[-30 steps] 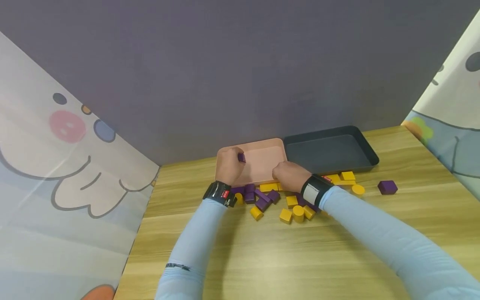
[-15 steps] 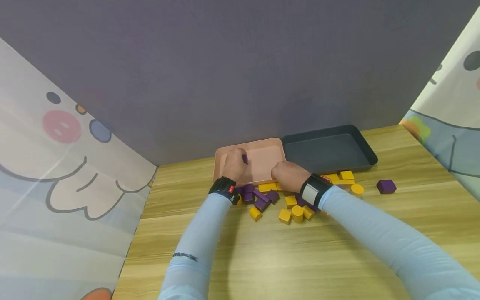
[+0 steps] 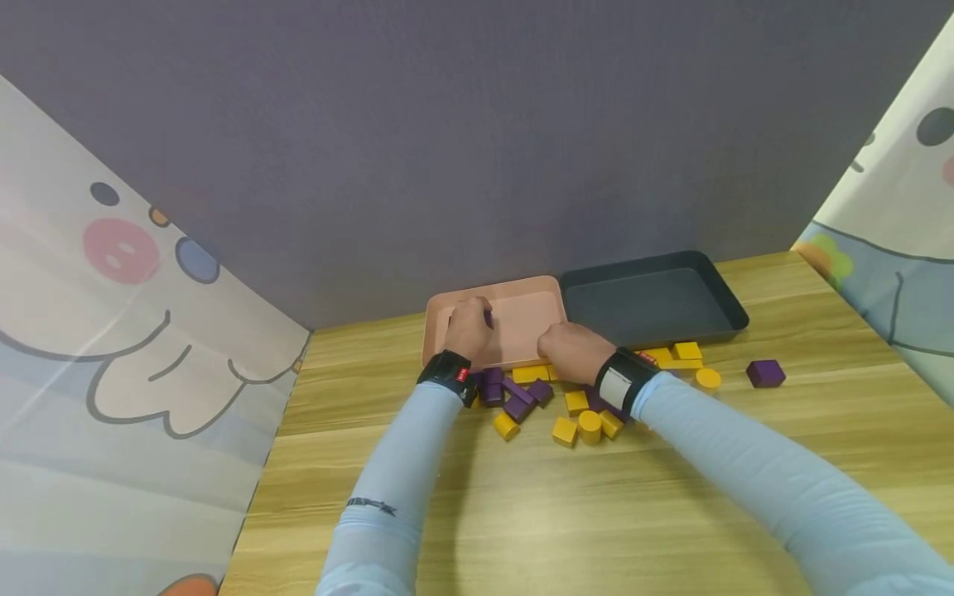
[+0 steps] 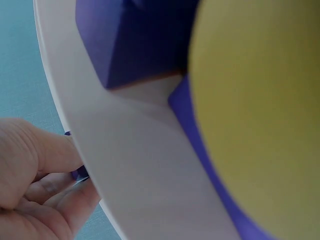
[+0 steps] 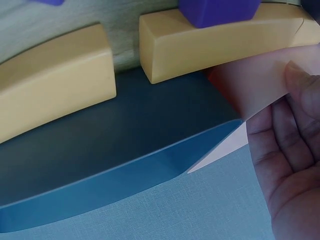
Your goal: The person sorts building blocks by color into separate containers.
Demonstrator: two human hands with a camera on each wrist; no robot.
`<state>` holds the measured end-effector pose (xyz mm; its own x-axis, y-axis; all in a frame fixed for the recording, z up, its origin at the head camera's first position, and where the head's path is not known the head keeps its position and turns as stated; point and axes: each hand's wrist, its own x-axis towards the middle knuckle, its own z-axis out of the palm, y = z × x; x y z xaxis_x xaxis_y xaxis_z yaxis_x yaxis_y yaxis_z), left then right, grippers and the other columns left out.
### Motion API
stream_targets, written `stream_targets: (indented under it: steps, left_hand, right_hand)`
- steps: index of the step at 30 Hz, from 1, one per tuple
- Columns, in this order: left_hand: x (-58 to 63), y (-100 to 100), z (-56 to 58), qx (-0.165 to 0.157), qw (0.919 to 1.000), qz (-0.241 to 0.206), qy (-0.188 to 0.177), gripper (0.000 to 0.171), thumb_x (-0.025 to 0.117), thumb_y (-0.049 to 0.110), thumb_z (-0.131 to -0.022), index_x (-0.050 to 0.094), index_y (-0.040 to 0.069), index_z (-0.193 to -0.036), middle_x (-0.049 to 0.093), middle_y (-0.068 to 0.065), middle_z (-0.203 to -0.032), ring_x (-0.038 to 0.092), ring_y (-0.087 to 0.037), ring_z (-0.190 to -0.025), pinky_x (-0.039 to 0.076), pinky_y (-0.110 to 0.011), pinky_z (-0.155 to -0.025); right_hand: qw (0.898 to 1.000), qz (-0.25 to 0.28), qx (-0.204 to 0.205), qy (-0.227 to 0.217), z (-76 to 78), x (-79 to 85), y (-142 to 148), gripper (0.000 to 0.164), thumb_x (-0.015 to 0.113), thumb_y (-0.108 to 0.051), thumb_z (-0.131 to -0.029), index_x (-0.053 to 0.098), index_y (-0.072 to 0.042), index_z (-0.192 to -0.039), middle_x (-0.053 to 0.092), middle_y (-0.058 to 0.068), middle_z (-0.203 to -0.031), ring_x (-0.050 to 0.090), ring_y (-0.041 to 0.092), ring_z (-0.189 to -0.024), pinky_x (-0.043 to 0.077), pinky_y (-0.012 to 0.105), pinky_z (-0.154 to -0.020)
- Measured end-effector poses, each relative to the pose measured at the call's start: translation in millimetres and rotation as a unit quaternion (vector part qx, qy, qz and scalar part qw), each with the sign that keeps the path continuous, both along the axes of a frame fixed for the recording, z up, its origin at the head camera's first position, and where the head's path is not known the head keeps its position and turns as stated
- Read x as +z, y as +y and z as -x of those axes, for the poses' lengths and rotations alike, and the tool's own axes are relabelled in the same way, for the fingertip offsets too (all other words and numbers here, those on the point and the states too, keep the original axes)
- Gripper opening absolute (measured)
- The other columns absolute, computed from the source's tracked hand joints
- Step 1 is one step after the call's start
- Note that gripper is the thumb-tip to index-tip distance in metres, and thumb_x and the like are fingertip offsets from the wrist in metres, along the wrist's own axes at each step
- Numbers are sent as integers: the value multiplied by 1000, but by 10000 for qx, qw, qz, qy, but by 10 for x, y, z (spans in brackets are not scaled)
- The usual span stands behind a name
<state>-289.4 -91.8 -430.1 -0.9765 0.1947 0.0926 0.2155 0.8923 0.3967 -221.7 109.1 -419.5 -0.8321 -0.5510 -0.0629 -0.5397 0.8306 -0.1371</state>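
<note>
Purple block (image 4: 80, 173) apparently in the grip of the left hand (image 3: 469, 329)

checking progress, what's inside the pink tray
The left hand holds a purple block there; purple also shows left of it. Spots behind this hand and the right hand are hidden.

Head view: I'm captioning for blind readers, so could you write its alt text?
A person's left hand holds a purple block in a pink tray while the right hand grips the tray's near right corner. A dark tray stands to its right; purple and yellow blocks lie scattered on the wooden table in front.
</note>
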Motion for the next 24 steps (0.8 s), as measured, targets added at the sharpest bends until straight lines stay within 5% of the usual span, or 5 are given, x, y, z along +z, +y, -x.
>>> stream_targets:
  steps: [12, 18, 24]
  left_hand:
    - [0, -2, 13, -31, 9999, -53, 91, 21, 68, -2, -94, 75, 0, -113, 77, -14, -112, 71, -27, -92, 63, -38, -85]
    - [8, -10, 14, 89, 9999, 29, -71, 32, 62, -10, -92, 74, 2, -120, 76, -14, -119, 71, -26, -100, 62, -36, -92]
    - [26, -40, -17, -17, 9999, 97, 139, 37, 61, -12, -90, 74, 2, -122, 76, -14, -121, 73, -27, -104, 62, -36, -93]
  right_hand:
    - [10000, -19, -19, -31, -10, -1, -6, 10, 76, -4, -90, 80, -11, -96, 74, 2, -82, 60, 13, -69, 60, 29, -72]
    - [10000, 1, 0, -11, -18, 13, -6, 11, 76, -4, -91, 81, -11, -97, 76, 3, -84, 60, 13, -69, 61, 30, -75]
    - [10000, 3, -28, -39, -15, 11, 4, 11, 77, -4, -90, 81, -11, -99, 76, 3, -86, 60, 13, -69, 62, 30, -75]
